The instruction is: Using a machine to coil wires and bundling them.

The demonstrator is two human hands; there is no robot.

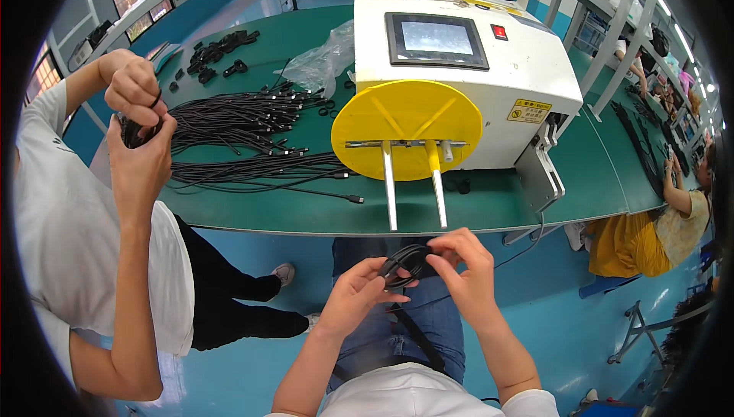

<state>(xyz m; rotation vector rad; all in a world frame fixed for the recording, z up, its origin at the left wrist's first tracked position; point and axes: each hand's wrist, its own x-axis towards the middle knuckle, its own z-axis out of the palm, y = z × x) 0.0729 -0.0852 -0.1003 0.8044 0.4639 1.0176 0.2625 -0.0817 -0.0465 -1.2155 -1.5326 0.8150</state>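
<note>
A coiled black cable [405, 264] is held above my lap, in front of the table's near edge. My left hand [358, 292] grips the coil from its left side, fingers curled under it. At the coil's upper right, my right hand [465, 264] pinches it between thumb and fingertips. Just beyond my hands, a yellow disc [367, 123] is mounted on the front of a white machine [466, 96]. Two metal prongs [390, 188] stick out from the disc towards me, with no cable on them.
Many black cables [229, 123] lie in bundles on the green table [306, 214]. Behind them are a clear plastic bag [321, 58] and small black coils [218, 54]. On the left, a co-worker's hands [138, 126] hold a dark coil. Another person [665, 218] sits far right.
</note>
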